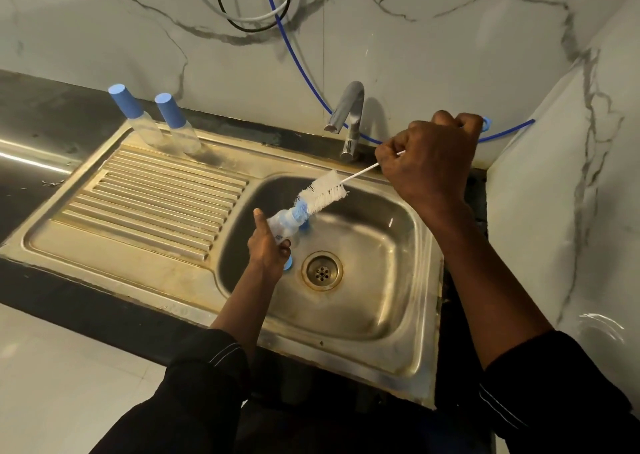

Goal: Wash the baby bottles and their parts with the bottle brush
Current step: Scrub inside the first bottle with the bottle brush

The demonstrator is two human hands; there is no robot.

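One bottle is over the sink, gripped by the left hand. The right hand is closed round the thin handle of the brush, whose bristles touch the bottle's blue top. Far left, two capped bottles stand on the steel draining board by the marble wall.

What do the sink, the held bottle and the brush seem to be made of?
Sink: likely stainless steel, brushed; grey metallic reflections, yellowish stains. Bottle: probably clear plastic, since its wall is see-through. Brush: white bristles, perhaps nylon, on a thin white stem; wire or plastic, I cannot tell.
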